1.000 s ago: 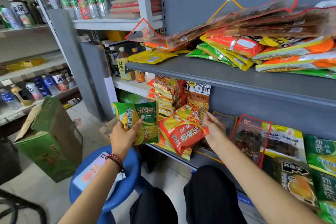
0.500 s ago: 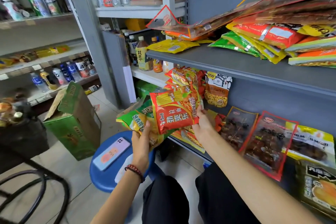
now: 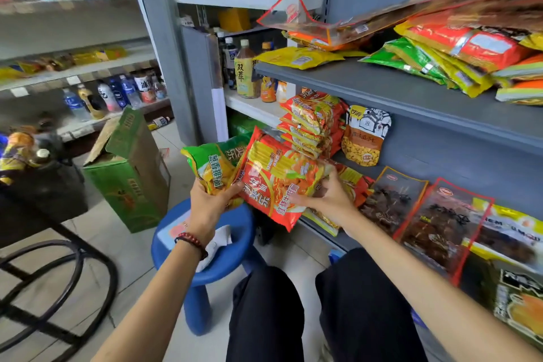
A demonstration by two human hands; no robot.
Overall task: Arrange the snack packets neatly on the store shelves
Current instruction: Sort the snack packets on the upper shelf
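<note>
— Now, what's changed?
— I've brought them together: left hand (image 3: pixel 210 204) grips the green packet (image 3: pixel 210 163), right hand (image 3: pixel 329 200) holds the red packet (image 3: pixel 273 179) lapped over it at three o'clock — bundled, not yet shelved.

A crumpled tissue (image 3: pixel 217 244) lay on the blue stool (image 3: pixel 238 258); a green carton (image 3: pixel 126 173) (flap open) stood to its left.
</note>
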